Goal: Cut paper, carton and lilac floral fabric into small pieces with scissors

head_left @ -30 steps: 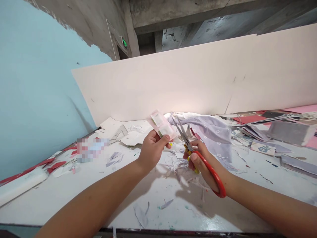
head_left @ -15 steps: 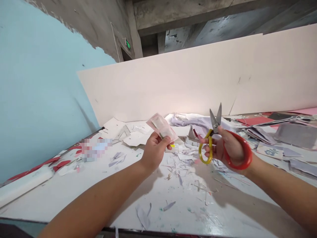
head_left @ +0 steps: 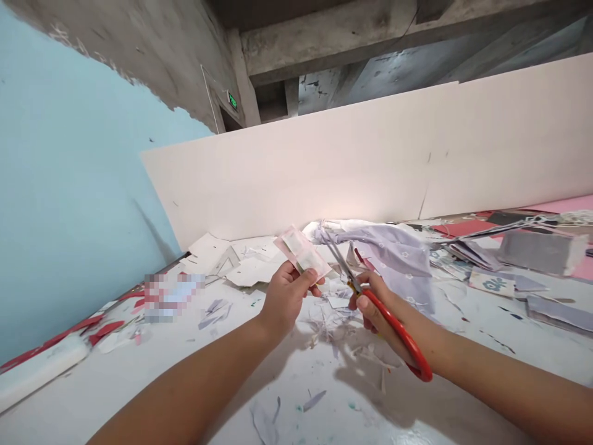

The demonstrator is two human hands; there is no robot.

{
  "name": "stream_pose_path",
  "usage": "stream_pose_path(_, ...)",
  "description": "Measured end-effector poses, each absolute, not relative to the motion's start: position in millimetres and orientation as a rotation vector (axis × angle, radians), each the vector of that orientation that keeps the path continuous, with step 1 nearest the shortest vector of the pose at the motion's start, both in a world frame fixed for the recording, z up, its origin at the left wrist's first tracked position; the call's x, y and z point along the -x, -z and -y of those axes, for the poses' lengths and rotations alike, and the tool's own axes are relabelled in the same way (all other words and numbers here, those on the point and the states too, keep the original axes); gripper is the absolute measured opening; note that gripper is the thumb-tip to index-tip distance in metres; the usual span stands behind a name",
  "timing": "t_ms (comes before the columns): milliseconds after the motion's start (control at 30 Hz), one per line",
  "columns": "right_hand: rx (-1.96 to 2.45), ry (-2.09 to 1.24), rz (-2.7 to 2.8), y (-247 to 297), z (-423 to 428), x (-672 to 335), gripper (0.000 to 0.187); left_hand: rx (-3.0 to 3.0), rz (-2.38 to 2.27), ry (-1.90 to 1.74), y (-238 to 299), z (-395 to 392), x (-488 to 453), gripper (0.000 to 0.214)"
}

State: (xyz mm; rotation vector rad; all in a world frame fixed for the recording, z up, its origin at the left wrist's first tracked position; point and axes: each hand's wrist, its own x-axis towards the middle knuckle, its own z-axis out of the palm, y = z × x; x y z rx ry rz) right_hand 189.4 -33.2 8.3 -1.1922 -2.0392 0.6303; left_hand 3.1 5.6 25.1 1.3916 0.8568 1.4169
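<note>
Scissors (head_left: 356, 279) back beside pink packet (head_left: 302, 252); left fingers (head_left: 296, 279) pinching it, right fingers (head_left: 368, 306) round handle (head_left: 402, 334).

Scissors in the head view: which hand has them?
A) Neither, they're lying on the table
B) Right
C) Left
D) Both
B. The right hand is wrapped around the red-handled scissors, while the left hand pinches only a pinkish paper piece.
</note>
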Motion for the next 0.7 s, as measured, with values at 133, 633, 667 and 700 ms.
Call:
stream_pose_path(133, 1.157, -0.679, 2.048, -7.6, 37.8, -183.0, 0.040, -1.379, -0.867, -1.410, -25.2, -4.9, -4.1, 0.022)
stream_pose_path(633, 1.177, -0.720, 2.007, -6.5, 39.2, -179.7, 0.047, -1.416, -0.846, -1.416, -27.2, -3.8, -4.7, 0.022)
stream_pose_path(667, 1.186, -0.728, 2.008, -6.8, 39.0, -179.7, 0.046, -1.419, -0.842, -1.421, -27.0, -3.8, -4.7, 0.021)
stream_pose_path(700, 1.195, -0.735, 2.008, -7.2, 38.9, -179.6, 0.046, -1.423, -0.840, -1.422, -26.8, -4.0, -4.6, 0.021)
